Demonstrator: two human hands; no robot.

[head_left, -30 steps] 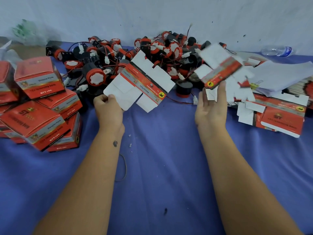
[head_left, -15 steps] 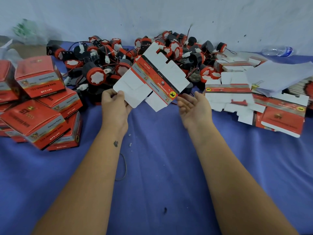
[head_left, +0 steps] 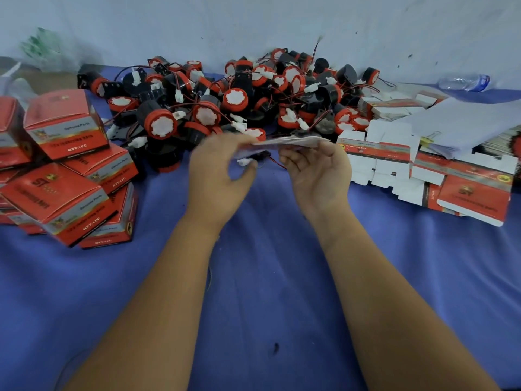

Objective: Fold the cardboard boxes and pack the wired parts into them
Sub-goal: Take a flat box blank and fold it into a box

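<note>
A flat cardboard box blank [head_left: 284, 142], blurred and seen nearly edge-on, hangs between my two hands above the blue cloth. My left hand [head_left: 218, 176] grips its left end with curled fingers. My right hand [head_left: 317, 170] holds its right end, palm turned up. Behind them lies a big heap of black and red wired parts [head_left: 234, 105] with white connectors. Flat box blanks [head_left: 394, 159] are spread to the right. Folded red boxes [head_left: 64, 165] are stacked at the left.
The blue cloth [head_left: 267, 277] covers the table in front of me. A sheaf of white paper with a binder clip [head_left: 465, 128] lies at the far right. A plastic water bottle [head_left: 463, 82] rests by the wall behind it.
My left hand has tipped the flat blank from upright and face-on to nearly edge-on and brought it right. My right hand, open and apart before, now holds the blank's other end.
</note>
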